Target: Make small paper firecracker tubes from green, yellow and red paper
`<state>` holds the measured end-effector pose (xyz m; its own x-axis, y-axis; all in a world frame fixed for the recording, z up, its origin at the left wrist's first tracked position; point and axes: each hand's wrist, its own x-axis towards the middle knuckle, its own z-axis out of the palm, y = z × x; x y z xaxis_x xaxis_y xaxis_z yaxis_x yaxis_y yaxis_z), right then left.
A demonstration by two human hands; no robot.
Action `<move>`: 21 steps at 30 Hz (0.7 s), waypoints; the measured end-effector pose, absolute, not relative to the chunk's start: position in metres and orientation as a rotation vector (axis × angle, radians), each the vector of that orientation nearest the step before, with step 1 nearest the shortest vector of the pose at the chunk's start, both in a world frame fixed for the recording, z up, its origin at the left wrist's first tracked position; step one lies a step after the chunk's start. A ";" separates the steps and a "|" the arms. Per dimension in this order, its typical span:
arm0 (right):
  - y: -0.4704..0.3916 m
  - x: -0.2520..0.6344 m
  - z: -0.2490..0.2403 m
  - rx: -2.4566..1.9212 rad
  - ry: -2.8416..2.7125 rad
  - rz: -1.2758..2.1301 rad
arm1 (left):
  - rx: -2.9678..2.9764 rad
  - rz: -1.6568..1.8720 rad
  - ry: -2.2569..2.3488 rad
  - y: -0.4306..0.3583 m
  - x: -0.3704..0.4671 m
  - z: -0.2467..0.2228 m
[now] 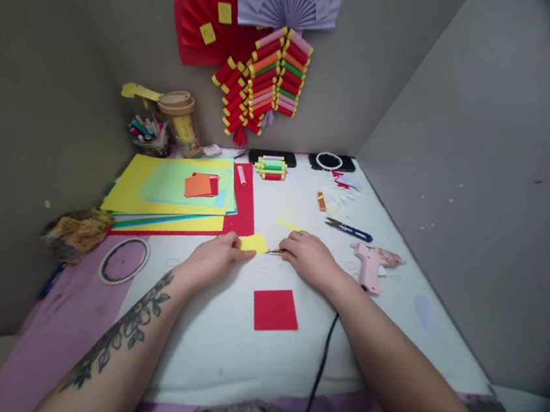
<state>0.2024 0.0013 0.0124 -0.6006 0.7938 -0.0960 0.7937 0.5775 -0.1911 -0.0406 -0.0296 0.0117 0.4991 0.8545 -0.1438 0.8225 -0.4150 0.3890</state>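
From where I stand, the left hand (218, 257) has its fingers and thumb pinched on a piece of yellow paper (253, 242) over the middle of the table (221, 344), just in front of the paper stack (130, 181). The right hand (309, 257) is closed around a small pointed tool (275, 252), scissors by the look of it, its tip at the yellow paper's right edge. I can't tell whether it has bitten in.

The cutting looks partway to me: thin yellow scraps (290, 224) lie just beyond the hands, yet a fair piece remains in the left grip. Nearest the person, a red square (276, 311) lies flat, neither rolled nor trimmed with yellow. More orange and red squares (199, 185) sit on the stack, also flat.

Further along are a little pile of rolled tubes (272, 168) at the back and an orange tube (321, 202) with a yellow band. A pink tube (241, 175) shows no yellow I can make out. The glue gun (367, 268) lies unheld, to the right.
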 end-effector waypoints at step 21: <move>-0.010 0.195 0.010 -1.435 -2.733 0.423 | 2.360 0.115 1.390 -0.029 -0.041 0.006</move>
<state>0.1947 -0.0096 0.0098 -0.5754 0.8114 -0.1026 0.8045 0.5389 -0.2499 -0.0414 -0.0290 0.0060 0.5029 0.8547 -0.1287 0.8221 -0.4271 0.3765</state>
